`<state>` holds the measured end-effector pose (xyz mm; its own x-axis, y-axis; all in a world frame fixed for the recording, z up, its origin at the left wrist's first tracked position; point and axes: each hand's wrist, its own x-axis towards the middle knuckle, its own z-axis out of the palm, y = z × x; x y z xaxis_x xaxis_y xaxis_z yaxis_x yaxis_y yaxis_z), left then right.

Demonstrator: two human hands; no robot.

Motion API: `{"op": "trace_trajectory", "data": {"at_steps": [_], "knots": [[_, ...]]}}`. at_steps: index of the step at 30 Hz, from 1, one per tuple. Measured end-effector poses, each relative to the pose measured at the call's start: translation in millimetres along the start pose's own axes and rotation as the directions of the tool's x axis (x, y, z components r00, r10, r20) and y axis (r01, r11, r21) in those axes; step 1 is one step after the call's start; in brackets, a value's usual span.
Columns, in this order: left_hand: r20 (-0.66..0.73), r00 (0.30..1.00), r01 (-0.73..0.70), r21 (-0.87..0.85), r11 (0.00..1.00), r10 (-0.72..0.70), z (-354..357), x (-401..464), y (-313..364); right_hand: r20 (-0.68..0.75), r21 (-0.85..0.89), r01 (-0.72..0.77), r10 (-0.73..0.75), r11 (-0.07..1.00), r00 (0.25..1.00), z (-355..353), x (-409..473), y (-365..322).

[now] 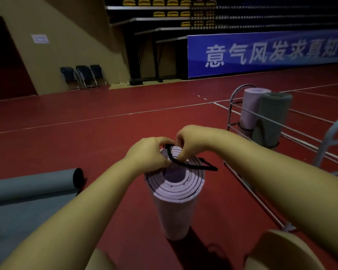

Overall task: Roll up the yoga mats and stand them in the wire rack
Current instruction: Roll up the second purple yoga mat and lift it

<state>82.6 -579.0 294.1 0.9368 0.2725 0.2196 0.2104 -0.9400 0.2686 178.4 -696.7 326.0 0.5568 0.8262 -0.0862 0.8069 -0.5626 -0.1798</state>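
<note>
A red sports-hall floor (125, 133) runs to a blue banner (261, 53) and folding chairs (84, 76). A rolled lilac yoga mat (176, 201) stands upright beside the wire rack (242, 125); fingers of the left hand (148, 154) and right hand (191, 141) curl, pinching a black strap (195, 165) on its top.

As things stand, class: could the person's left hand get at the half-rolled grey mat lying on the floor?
Probably yes, once it lets go. The left hand is pinching the black strap atop the upright purple mat. The grey mat lies on that hand's side, with only bare floor between.
</note>
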Motion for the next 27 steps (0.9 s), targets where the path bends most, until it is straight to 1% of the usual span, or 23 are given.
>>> {"op": "trace_trajectory", "data": {"at_steps": [2, 3, 4, 5, 6, 8, 9, 10, 11, 12, 13, 14, 15, 16, 17, 18, 19, 21, 22, 23, 24, 26, 27], "knots": [[0.056, 0.998, 0.037, -0.032, 0.999, -0.035, -1.5, 2.4, -4.6, -0.019, -0.053, 0.013, -0.014, 0.999, 1.0, 0.0, 2.4, -2.6], [0.083, 0.995, 0.061, -0.119, 0.991, -0.051, -2.7, 4.4, -9.2, -0.031, -0.085, 0.028, -0.031, 0.996, 0.999, -0.5, 2.2, -1.6], [0.111, 0.992, 0.095, -0.272, 0.958, -0.067, -3.4, 5.3, -14.3, -0.045, -0.106, 0.046, -0.051, 0.993, 0.998, -0.1, 3.2, 0.7], [0.145, 0.986, 0.138, -0.442, 0.886, -0.082, -1.2, 6.4, -20.9, -0.055, -0.111, 0.062, -0.069, 0.992, 0.996, 0.4, 4.3, 4.3], [0.167, 0.982, 0.17, -0.57, 0.804, -0.089, 3.2, 7.5, -27.0, -0.06, -0.097, 0.081, -0.088, 0.992, 0.994, 0.5, 4.8, 7.3], [0.153, 0.986, 0.159, -0.732, 0.663, -0.068, 16.4, 11.6, -36.1, -0.067, -0.035, 0.115, -0.117, 0.993, 0.991, 0.7, 7.6, 14.1], [0.117, 0.991, 0.134, -0.812, 0.568, -0.068, 23.9, 14.4, -39.0, -0.075, -0.005, 0.118, -0.118, 0.993, 0.99, 0.9, 10.2, 17.7], [0.072, 0.994, 0.101, -0.896, 0.432, -0.084, 28.8, 16.4, -40.0, -0.09, 0.006, 0.118, -0.117, 0.993, 0.989, 1.2, 13.1, 21.6], [0.038, 0.992, 0.067, -0.966, 0.25, -0.121, 32.2, 18.1, -43.4, -0.109, -0.01, 0.105, -0.106, 0.994, 0.988, 1.5, 16.5, 26.2], [0.012, 0.989, 0.02, -0.998, 0.052, -0.15, 33.4, 19.0, -47.6, -0.141, -0.045, 0.08, -0.085, 0.996, 0.986, 1.7, 20.1, 32.2], [-0.002, 0.985, -0.019, -0.995, -0.094, -0.174, 35.9, 21.4, -54.9, -0.175, -0.081, 0.037, -0.051, 0.996, 0.983, 1.6, 23.8, 40.0], [-0.008, 0.987, -0.032, -0.989, -0.148, -0.163, 39.8, 22.1, -61.2, -0.205, -0.097, -0.014, -0.007, 0.995, 0.979, 1.3, 27.3, 49.9], [0.012, 0.989, 0.001, -0.997, -0.071, -0.147, 46.5, 20.7, -67.5, -0.215, -0.081, -0.066, 0.047, 0.995, 0.975, 0.0, 29.3, 59.8], [0.044, 0.987, 0.06, -0.993, 0.104, -0.156, 57.6, 18.4, -73.5, -0.219, -0.035, -0.1, 0.089, 0.994, 0.972, -1.7, 30.2, 68.7], [0.075, 0.979, 0.133, -0.94, 0.315, -0.19, 70.6, 15.5, -78.0, -0.213, 0.017, -0.119, 0.12, 0.993, 0.97, -3.3, 30.0, 74.4], [0.097, 0.969, 0.202, -0.842, 0.501, -0.227, 85.1, 11.5, -81.8, -0.209, 0.061, -0.123, 0.133, 0.991, 0.969, -3.2, 30.7, 76.9], [0.102, 0.961, 0.248, -0.731, 0.636, -0.257, 102.0, 7.8, -85.9, -0.207, 0.088, -0.116, 0.132, 0.989, 0.969, -2.5, 32.1, 75.9], [-0.001, 0.955, 0.259, -0.492, 0.831, -0.298, 132.6, 3.1, -89.9, -0.226, 0.097, -0.106, 0.125, 0.99, 0.966, 0.8, 38.5, 69.0], [-0.049, 0.959, 0.242, -0.364, 0.899, -0.278, 142.4, 1.2, -87.3, -0.244, 0.082, -0.116, 0.133, 0.99, 0.961, 3.1, 42.3, 65.7], [-0.121, 0.968, 0.185, -0.254, 0.949, -0.221, 150.7, 0.9, -83.6, -0.259, 0.057, -0.141, 0.151, 0.988, 0.954, 4.2, 45.6, 64.8], [-0.221, 0.966, 0.099, -0.174, 0.98, -0.137, 154.3, 0.3, -75.8, -0.269, 0.031, -0.171, 0.173, 0.985, 0.948, 3.7, 47.8, 66.5], [-0.402, 0.915, -0.082, -0.085, 0.993, 0.041, 145.9, -4.1, -52.9, -0.248, -0.015, -0.226, 0.215, 0.974, 0.944, -0.5, 47.2, 74.5], [-0.466, 0.881, -0.138, -0.088, 0.986, 0.082, 137.2, -6.8, -43.4, -0.23, -0.028, -0.235, 0.222, 0.972, 0.948, -3.2, 44.7, 77.8]]}}
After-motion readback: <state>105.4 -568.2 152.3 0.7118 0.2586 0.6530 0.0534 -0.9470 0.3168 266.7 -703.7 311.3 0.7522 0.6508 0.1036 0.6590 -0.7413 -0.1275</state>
